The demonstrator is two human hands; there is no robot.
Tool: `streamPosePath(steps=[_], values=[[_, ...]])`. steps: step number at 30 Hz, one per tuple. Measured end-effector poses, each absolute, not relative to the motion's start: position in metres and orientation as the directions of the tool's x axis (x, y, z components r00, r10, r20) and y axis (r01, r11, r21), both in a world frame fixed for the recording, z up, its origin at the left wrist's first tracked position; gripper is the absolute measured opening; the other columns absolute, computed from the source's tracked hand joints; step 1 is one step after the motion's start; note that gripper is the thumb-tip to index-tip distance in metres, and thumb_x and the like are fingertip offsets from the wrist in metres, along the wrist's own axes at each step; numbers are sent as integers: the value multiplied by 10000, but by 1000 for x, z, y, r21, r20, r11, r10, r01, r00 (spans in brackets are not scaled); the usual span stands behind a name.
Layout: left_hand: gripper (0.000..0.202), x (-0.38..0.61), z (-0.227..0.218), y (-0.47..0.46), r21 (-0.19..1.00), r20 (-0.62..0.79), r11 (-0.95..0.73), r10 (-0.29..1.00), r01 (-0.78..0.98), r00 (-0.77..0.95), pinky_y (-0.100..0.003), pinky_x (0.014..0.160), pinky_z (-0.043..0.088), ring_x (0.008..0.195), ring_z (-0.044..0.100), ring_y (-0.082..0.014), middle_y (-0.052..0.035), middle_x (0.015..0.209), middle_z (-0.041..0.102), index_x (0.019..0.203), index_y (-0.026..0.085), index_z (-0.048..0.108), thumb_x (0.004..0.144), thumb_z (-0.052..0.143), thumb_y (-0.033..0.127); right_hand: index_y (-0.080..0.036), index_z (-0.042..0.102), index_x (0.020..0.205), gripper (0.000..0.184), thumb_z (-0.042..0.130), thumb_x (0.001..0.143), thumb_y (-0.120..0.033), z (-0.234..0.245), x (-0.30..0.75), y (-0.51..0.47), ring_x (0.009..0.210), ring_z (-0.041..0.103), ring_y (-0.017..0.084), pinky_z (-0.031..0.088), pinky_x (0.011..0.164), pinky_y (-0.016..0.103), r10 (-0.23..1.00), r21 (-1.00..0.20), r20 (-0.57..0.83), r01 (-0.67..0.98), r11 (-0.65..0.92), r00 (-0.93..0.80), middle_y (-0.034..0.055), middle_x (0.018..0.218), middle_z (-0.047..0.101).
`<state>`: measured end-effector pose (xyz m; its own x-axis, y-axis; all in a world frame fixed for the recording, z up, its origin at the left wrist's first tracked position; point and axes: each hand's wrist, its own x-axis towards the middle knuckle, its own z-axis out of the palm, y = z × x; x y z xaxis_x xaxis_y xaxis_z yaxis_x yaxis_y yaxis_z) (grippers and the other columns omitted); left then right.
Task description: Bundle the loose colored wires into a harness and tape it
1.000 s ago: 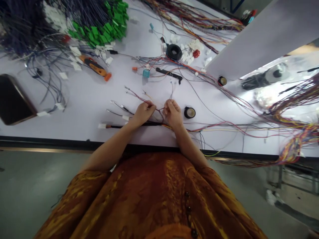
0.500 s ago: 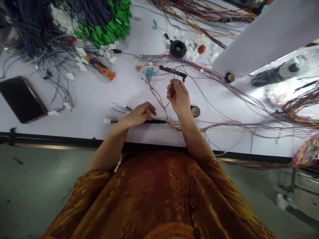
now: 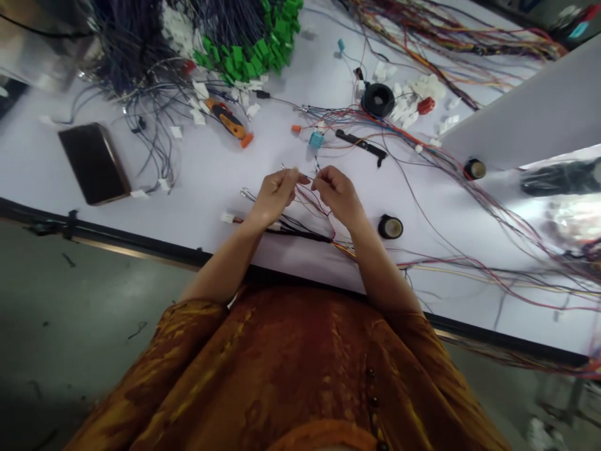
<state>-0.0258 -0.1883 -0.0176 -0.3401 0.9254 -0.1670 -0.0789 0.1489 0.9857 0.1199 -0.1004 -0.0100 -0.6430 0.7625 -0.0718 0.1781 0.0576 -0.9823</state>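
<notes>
My left hand (image 3: 276, 195) and my right hand (image 3: 339, 195) are raised just above the white table (image 3: 201, 181), fingertips almost meeting. Both pinch thin coloured wires (image 3: 307, 194) that run down to a black-sleeved wire bundle (image 3: 300, 233) lying near the table's front edge. A small white connector (image 3: 228, 218) sits at the bundle's left end. A roll of black tape (image 3: 390, 226) lies just right of my right wrist.
A dark phone (image 3: 94, 163) lies at the left. Further back are an orange-handled tool (image 3: 229, 120), a heap of green connectors (image 3: 253, 47), a black reel (image 3: 378, 99), white connectors (image 3: 425, 91), a small teal connector (image 3: 315, 139) and masses of coloured wires (image 3: 516, 207) to the right.
My right hand came back down from its raised position and my left hand lifted off the bundle, so the two now meet on the wires. The camera view swung to the left.
</notes>
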Motion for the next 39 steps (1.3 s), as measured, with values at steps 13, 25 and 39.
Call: streamPosePath(steps=[13, 25, 39], values=[[343, -31, -35, -190, 954, -242, 158, 907, -254, -345, -227, 525, 353, 569, 414, -84, -18, 730, 511, 894, 191, 644, 940, 579, 524, -217, 487, 772, 156, 565, 906, -235, -12, 121, -117, 658, 436, 97, 358, 635, 258, 749, -967, 7, 185, 173, -663, -44, 693, 495], [367, -33, -33, -191, 934, -181, 58, 927, -352, -330, -202, 469, 281, 508, 412, -46, -3, 743, 615, 970, 186, 642, 820, 745, 505, -203, 614, 773, 127, 618, 882, -268, -5, 130, -114, 577, 330, 91, 270, 557, 267, 844, -983, -2, 157, 97, -537, -48, 618, 434], [271, -32, -39, -194, 950, -121, 33, 956, -310, -267, -214, 492, 290, 517, 393, -48, -30, 800, 654, 993, 172, 687, 823, 713, 381, -209, 651, 752, 128, 664, 878, -226, -11, 130, -112, 637, 402, 97, 339, 613, 282, 848, -957, 147, 142, 252, -510, -19, 761, 534]])
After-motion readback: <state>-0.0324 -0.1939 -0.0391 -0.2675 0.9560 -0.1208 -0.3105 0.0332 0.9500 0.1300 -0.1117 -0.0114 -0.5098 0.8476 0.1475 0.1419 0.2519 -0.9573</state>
